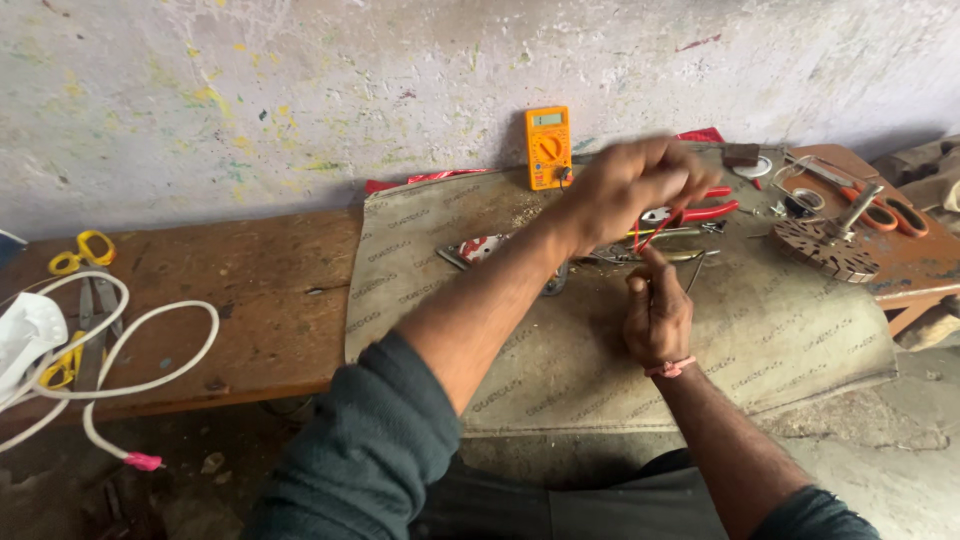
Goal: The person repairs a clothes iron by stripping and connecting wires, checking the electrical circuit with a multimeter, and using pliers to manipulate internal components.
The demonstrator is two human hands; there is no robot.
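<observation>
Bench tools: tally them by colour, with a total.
Orange: 2, multimeter, scissors
Red: 1, pliers
Yellow: 1, scissors
Total: 4

Both forearms are bare from the elbow down. The left hand [625,185] shows blurred, its outline soft. Well behind it, up the arm, a dark grey-green knitted sleeve [365,455] sits pushed up in thick folds. Just below the right hand [657,318], a thin pink thread band [671,369] circles the wrist. Far back from that hand, another dark sleeve edge [815,515] shows.
</observation>
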